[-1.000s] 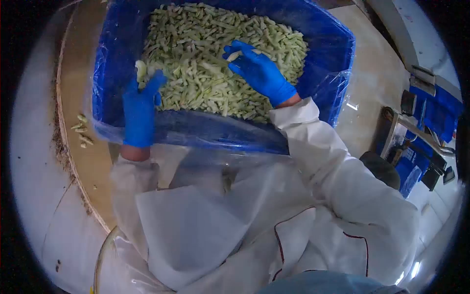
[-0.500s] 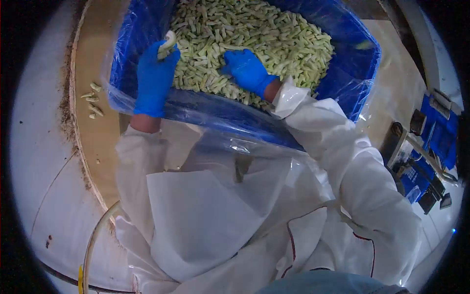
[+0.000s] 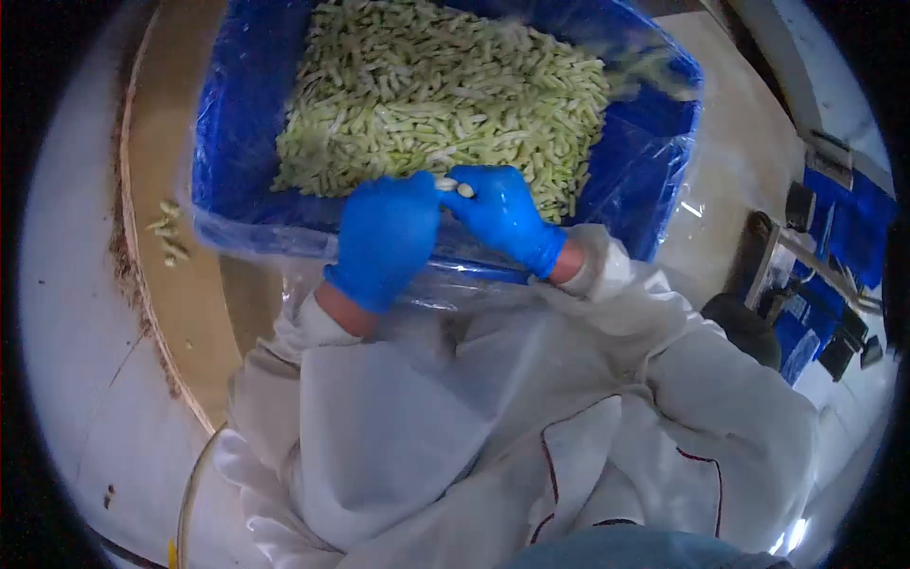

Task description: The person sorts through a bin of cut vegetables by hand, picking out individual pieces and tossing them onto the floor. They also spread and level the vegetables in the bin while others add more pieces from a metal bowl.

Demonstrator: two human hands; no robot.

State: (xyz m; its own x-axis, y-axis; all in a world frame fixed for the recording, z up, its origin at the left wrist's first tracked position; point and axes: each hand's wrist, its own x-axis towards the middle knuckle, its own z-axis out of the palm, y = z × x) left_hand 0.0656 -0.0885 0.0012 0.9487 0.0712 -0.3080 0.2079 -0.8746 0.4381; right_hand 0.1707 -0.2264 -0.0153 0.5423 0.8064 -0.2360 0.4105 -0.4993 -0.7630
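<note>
My left hand and my right hand, both in blue gloves, meet over the near side of the bin. Between their fingertips is a short, pale green vegetable piece, gripped from both sides. Its exact kind cannot be made out, and the gloves cover most of it. Beneath and beyond the hands lies a heap of similar finger-length pieces. They fill much of a blue bin, which is lined with clear plastic film.
Several loose pale green pieces lie on the tan surface left of the bin. At the right are blue items and dark-handled tools. A white apron covers my front.
My left hand has come right and down to meet the right hand, bringing a vegetable piece. My right hand has drawn back from the heap. The view has shifted slightly.
</note>
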